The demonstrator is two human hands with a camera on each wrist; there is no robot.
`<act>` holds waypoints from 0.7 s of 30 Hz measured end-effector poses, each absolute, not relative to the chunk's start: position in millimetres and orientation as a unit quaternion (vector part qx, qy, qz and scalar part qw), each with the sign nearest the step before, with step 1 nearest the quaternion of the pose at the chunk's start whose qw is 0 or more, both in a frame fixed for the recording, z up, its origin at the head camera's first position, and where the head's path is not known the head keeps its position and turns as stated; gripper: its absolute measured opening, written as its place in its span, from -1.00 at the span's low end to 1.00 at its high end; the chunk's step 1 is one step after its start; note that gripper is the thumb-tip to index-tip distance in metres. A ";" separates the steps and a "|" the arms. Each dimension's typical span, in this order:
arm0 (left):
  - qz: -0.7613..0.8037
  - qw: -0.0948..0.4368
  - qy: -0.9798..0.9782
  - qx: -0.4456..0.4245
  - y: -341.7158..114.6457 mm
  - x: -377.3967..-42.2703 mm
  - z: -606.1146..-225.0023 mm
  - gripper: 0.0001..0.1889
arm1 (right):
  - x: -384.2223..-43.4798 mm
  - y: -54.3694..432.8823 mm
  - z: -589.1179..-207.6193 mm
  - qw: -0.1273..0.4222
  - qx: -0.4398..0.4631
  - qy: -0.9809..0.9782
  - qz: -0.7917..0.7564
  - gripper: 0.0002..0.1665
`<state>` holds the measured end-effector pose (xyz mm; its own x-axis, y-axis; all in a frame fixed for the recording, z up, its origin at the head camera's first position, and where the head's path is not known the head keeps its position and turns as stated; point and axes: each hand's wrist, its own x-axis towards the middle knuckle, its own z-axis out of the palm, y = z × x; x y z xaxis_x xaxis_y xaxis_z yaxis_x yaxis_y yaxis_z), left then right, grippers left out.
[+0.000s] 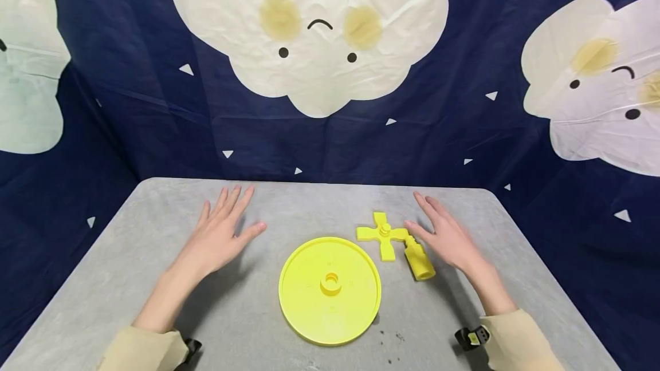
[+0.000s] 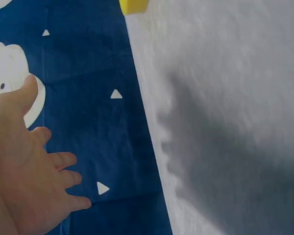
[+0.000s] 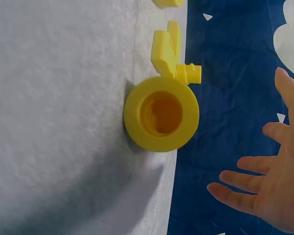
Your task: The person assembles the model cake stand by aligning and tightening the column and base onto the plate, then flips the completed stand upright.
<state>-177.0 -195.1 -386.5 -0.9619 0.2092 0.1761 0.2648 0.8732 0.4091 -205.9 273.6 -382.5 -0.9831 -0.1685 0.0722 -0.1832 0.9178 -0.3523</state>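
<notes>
In the head view a round yellow disc (image 1: 330, 316) with a raised rim and a hollow central stub lies on the table. Behind it, to the right, is a yellow cross-shaped piece (image 1: 384, 232) with a stepped peg at its centre. A yellow cylinder (image 1: 420, 261) with a narrower stepped end lies on its side beside the cross; its hollow end (image 3: 161, 115) faces the right wrist camera. My left hand (image 1: 222, 236) hovers left of the disc, fingers spread, holding nothing. Just right of the cylinder, my right hand (image 1: 446, 233) is held above the table with extended fingers, also holding nothing.
The grey table (image 1: 247, 314) has rounded far corners and a few dark specks near its front. A dark blue cloth (image 1: 330, 147) printed with white clouds and small triangles hangs behind and along both sides. Each wrist carries a small black device (image 1: 471, 336) near the sleeve.
</notes>
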 end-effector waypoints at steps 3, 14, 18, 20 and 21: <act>-0.236 0.067 -0.962 -0.120 -192.6 -172.5 -387.7 -0.08 | -201.5 270.7 -384.7 0.022 0.084 -0.978 0.188 0.01; -0.267 0.064 -0.955 -0.113 -179.7 -155.5 -393.7 -0.02 | -185.9 268.1 -388.9 0.002 0.057 -0.979 0.198 0.06; -0.277 0.066 -0.951 -0.116 -176.9 -151.6 -397.1 -0.02 | -182.0 266.6 -390.3 -0.015 0.050 -0.976 0.210 0.11; -0.286 0.067 -0.948 -0.119 -175.0 -149.7 -398.8 -0.02 | -180.3 265.1 -391.1 -0.026 0.044 -0.975 0.216 0.12; -0.290 0.067 -0.947 -0.120 -174.0 -148.6 -399.5 -0.02 | -179.3 264.0 -391.4 -0.030 0.043 -0.975 0.218 0.13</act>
